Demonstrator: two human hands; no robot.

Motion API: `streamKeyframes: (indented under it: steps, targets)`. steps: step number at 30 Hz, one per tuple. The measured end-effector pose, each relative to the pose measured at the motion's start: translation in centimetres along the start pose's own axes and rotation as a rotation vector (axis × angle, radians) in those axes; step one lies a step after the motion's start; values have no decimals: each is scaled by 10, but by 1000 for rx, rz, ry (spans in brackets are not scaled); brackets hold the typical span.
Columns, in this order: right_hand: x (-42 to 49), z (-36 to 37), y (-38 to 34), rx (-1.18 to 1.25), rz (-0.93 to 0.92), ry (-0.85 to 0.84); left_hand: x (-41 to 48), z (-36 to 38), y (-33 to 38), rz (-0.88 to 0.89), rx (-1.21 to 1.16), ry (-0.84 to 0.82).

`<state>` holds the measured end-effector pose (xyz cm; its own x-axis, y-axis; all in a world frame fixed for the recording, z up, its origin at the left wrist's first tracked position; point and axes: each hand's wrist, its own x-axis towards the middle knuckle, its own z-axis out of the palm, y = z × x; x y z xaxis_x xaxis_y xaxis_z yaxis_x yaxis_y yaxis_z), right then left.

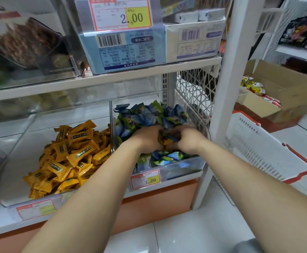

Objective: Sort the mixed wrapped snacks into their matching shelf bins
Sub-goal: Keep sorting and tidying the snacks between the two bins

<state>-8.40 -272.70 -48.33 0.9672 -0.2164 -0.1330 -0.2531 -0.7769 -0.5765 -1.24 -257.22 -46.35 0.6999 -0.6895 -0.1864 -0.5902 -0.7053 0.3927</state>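
Shelf-wise, the orange bin (pixel 21 143) had bare floor along its left side. Left hand (pixel 149 138) and right hand (pixel 187 138) had fingers curled round orange snacks (pixel 164 141) mid blue bin (pixel 185 168), near its right wall.

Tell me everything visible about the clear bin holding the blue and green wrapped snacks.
The clear bin looks like transparent plastic, open on top, and stands on the lower shelf, right of the bin of orange snacks. Inside are heaped blue and green wrapped snacks. A price tag reading 1.00 sits on its front. The left hand and right hand reach in, gripping a few orange packets above the heap.
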Motion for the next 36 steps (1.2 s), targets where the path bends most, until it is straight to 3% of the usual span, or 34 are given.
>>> streamKeyframes:
  steps: [10, 17, 23, 33, 36]
  targets:
    - [-2, 0, 2, 234, -56, 168, -1, 7, -6, -23, -169, 133]
    - [-7, -6, -3, 586, -80, 219, -10, 1, -9, 53, -416, 338]
    - [-12, -10, -10, 671, -106, 259, -18, -6, 0, 118, -501, 408]
    - [-16, -1, -26, 579, -20, 342, -29, -5, 0, 96, -491, 362]
    - [-17, -3, -30, 665, -13, 317, -30, -5, -2, 85, -499, 399]
